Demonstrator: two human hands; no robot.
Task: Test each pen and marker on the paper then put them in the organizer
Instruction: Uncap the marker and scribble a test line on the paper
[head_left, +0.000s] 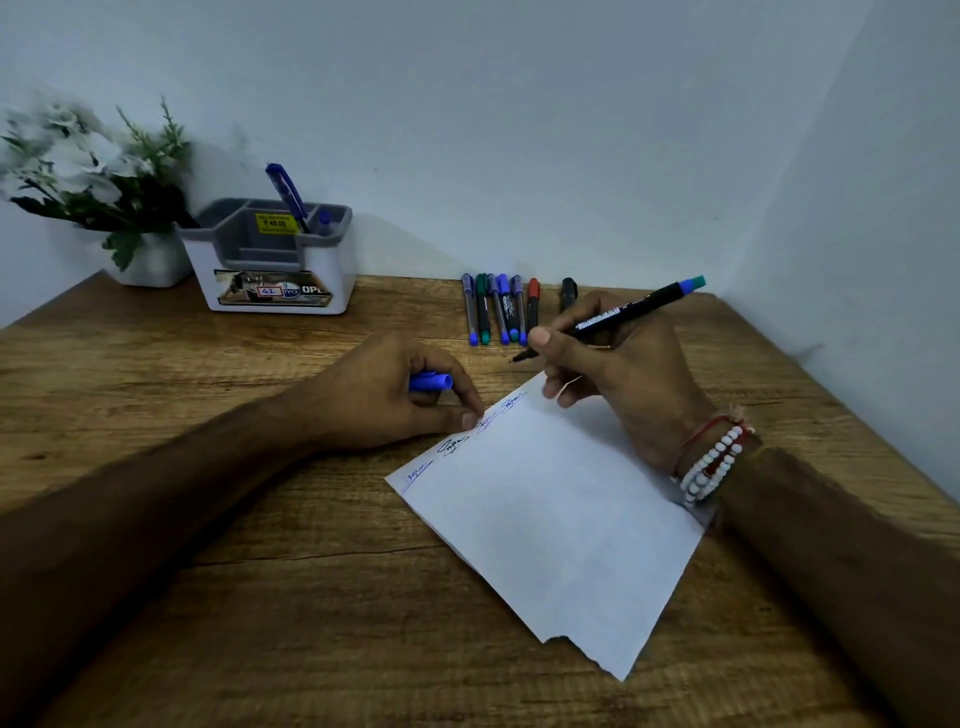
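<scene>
My right hand (613, 364) grips an uncapped black marker (623, 312) with a blue-green rear end; its tip hovers just past the far corner of the white paper (561, 519). My left hand (395, 395) holds the marker's blue cap (431, 381), and its fingertips press on the paper's far edge. Several scribbles line that edge. A row of several capped pens and markers (501, 309) lies on the desk behind my hands. The grey-and-white organizer (270, 270) at the back left holds two blue pens (288, 197).
A white pot of white flowers (93, 176) stands left of the organizer, against the wall. The wooden desk (260, 597) fits into a corner, with walls behind and to the right. Bead bracelets circle my right wrist.
</scene>
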